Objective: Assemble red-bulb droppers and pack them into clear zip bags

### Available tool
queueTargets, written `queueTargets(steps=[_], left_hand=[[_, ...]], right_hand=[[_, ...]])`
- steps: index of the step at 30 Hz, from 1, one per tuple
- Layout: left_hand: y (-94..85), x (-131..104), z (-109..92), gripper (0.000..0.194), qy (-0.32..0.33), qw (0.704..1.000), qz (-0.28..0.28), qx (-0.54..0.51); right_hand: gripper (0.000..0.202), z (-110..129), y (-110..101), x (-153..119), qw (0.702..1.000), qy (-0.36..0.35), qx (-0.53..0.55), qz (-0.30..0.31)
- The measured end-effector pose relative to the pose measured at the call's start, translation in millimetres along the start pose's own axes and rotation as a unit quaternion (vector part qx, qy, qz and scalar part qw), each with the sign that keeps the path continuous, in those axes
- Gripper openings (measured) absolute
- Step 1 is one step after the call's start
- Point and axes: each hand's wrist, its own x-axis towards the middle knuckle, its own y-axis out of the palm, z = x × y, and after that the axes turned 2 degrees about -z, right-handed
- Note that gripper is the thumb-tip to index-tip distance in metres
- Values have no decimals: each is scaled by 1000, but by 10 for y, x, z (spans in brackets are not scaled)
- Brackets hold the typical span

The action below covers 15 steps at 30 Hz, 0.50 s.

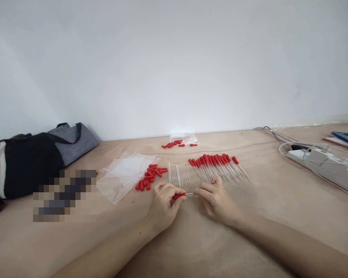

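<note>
My left hand (pixel 166 199) is closed on a red rubber dropper bulb (pixel 178 196). From the right, my right hand (pixel 216 197) pinches a clear glass dropper tube (pixel 189 194), whose end meets the bulb's mouth; how deep it sits I cannot tell. Just beyond my hands lies a row of bare glass tubes (pixel 178 173). Left of that row is a heap of loose red bulbs (pixel 149 177). To the right, several droppers with red bulbs fitted (pixel 216 164) lie side by side, tips toward me.
Clear zip bags (pixel 124 172) are spread left of the loose bulbs. Farther back, more red bulbs (pixel 171 144) lie by another plastic bag (pixel 184 137) near the wall. A dark bag (pixel 31 166) stands at the left; a white power strip (pixel 321 166) with cables lies at the right.
</note>
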Motion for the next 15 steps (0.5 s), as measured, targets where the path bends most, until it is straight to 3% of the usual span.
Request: queueTargets(steps=[15], left_hand=[[0, -31, -11, 8, 51, 999, -6, -10]], right_hand=[[29, 28, 44, 45, 998, -5, 49, 43]])
